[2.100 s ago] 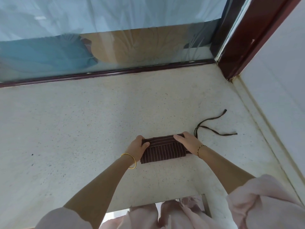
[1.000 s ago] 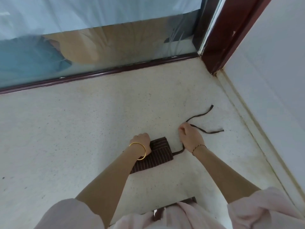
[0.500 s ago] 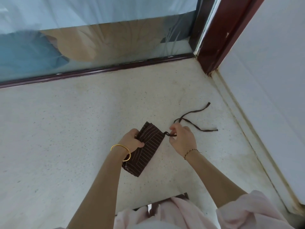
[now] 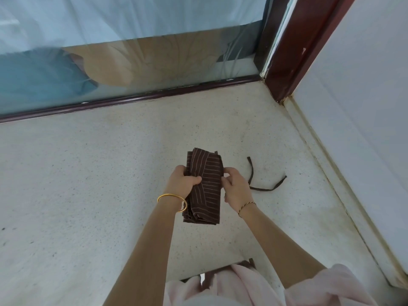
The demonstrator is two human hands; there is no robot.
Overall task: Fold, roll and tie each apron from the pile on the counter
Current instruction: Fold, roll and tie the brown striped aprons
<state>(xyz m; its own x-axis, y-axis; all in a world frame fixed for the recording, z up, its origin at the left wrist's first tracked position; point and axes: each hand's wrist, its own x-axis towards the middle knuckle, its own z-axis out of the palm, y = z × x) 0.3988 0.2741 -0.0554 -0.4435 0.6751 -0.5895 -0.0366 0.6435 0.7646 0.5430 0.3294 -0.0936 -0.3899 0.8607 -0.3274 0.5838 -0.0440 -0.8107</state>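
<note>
While left fingers wrap apron, right fingers pinch its right edge.

1. Soft, fairly bright, even light; shadows on the counter are faint and diffuse
2. Hazy reflections veil the glass pane
3. Wide-angle distortion bows the rail and the edges; the centre is sharp

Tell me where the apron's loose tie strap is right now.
In the head view, the tie strap trails on the counter just right of the right hand, between the held apron and the side wall.
</note>
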